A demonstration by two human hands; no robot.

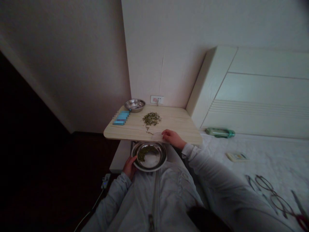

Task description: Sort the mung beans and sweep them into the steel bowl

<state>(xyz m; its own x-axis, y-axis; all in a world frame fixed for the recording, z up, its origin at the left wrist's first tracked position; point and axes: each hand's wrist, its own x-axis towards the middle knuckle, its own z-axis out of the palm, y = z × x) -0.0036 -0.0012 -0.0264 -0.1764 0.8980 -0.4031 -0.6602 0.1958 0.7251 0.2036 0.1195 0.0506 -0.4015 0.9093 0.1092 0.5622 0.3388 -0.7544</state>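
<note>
My left hand grips the rim of a steel bowl, held just below the near edge of a small wooden table. The bowl holds some small green beans. My right hand rests on the table's near edge, fingers curled on a pale card or paper. A pile of green beans lies in the middle of the table, with a thin trail of beans running toward the edge.
A second steel bowl and a blue box sit at the table's back left. A wall socket is behind. On the bed to the right lie a green bottle, a small book and wire hangers.
</note>
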